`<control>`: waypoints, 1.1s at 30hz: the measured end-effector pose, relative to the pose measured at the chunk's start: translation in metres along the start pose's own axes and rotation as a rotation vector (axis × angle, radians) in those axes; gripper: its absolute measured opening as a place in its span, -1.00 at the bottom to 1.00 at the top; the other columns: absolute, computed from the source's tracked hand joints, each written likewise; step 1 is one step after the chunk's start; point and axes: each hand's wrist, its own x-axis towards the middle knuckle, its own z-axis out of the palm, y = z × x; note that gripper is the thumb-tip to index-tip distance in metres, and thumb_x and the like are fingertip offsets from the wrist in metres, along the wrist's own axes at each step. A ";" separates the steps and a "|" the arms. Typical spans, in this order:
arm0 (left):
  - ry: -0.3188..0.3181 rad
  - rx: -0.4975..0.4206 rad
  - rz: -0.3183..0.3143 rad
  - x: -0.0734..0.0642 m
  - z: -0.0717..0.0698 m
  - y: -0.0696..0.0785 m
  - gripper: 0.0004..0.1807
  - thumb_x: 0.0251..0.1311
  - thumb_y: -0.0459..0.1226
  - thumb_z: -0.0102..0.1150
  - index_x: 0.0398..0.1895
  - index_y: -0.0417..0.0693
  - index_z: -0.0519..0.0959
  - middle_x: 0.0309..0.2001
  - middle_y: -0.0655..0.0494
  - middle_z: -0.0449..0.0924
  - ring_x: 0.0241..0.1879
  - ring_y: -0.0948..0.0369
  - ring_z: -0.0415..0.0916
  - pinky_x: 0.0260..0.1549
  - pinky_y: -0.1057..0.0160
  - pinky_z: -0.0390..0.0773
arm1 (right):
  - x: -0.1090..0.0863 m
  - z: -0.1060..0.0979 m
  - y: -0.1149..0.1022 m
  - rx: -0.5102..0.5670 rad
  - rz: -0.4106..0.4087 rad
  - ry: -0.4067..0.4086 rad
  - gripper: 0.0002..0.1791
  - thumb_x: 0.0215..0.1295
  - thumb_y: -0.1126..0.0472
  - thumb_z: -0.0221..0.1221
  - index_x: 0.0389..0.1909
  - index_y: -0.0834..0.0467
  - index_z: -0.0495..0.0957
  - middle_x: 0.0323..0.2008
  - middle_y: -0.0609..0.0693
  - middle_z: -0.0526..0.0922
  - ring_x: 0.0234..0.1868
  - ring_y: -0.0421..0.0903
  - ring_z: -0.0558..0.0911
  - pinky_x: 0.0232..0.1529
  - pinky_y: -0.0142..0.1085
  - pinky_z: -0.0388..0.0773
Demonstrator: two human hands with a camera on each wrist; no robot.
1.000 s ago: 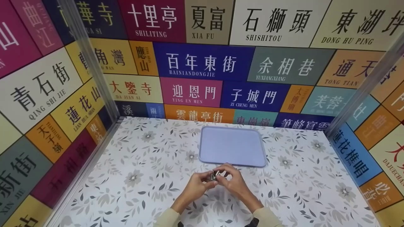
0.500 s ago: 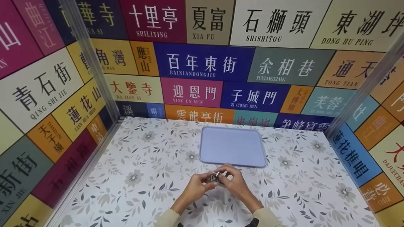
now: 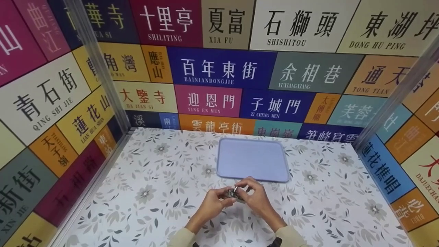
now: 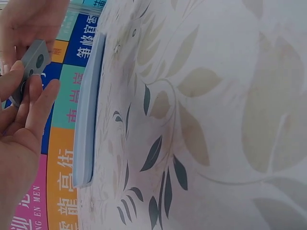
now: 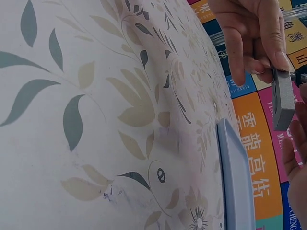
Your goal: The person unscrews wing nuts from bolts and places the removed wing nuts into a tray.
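Head view: metal piece [image 3: 232,193] in hands [image 3: 212,203] [image 3: 257,198], tray edge [image 3: 271,179] just beyond

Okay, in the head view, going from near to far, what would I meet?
Beige sleeves → left grip and right grip, side by side on a small metal piece → pale lilac tray → sign-covered wall.

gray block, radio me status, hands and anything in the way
Left hand gripping gray block; right hand curled at its dark fitting. Block above table. Blue tray beyond, apparently not in the way.
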 end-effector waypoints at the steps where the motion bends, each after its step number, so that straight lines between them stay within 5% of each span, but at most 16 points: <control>1: -0.001 -0.009 -0.003 0.000 0.000 0.000 -0.63 0.19 -0.34 0.37 0.08 -0.19 0.66 -0.29 -0.12 0.75 -0.36 0.34 0.66 -0.41 0.43 0.65 | 0.000 -0.001 0.000 0.002 -0.016 -0.005 -0.83 0.15 0.56 0.26 -0.26 0.31 0.68 -0.31 0.19 0.66 -0.24 0.04 0.59 -0.24 -0.08 0.53; 7: -0.005 -0.061 -0.016 -0.001 0.001 0.000 -0.62 0.20 -0.40 0.34 0.10 -0.26 0.64 -0.26 -0.19 0.74 -0.33 0.12 0.71 -0.37 0.31 0.72 | -0.001 -0.004 0.000 0.019 -0.068 -0.058 -0.83 0.20 0.51 0.24 -0.20 0.33 0.68 -0.28 0.23 0.67 -0.23 -0.01 0.60 -0.25 -0.21 0.53; 15: 0.027 0.037 -0.002 0.001 0.002 0.002 -0.68 0.18 -0.46 0.33 0.02 -0.35 0.65 -0.25 -0.25 0.74 -0.46 0.41 0.53 -0.54 0.55 0.45 | -0.002 -0.002 0.000 -0.013 -0.078 -0.073 -0.81 0.18 0.41 0.33 -0.17 0.31 0.69 -0.27 0.20 0.67 -0.21 0.14 0.58 -0.23 -0.04 0.52; 23: 0.029 0.029 0.021 0.000 0.000 0.001 -0.64 0.17 -0.39 0.37 0.06 -0.26 0.66 -0.22 -0.15 0.76 -0.41 0.43 0.57 -0.48 0.53 0.52 | 0.000 0.001 -0.002 -0.009 -0.067 -0.052 -0.78 0.09 0.46 0.38 -0.20 0.29 0.70 -0.31 0.19 0.66 -0.24 -0.01 0.58 -0.24 -0.07 0.53; 33: 0.022 0.032 0.024 0.002 -0.002 0.001 -0.68 0.18 -0.32 0.38 0.01 -0.20 0.69 -0.25 -0.08 0.76 -0.40 0.41 0.57 -0.47 0.50 0.53 | 0.002 -0.001 -0.004 -0.019 -0.134 -0.053 -0.80 0.08 0.58 0.30 -0.27 0.32 0.68 -0.33 0.21 0.65 -0.26 0.13 0.58 -0.27 -0.10 0.53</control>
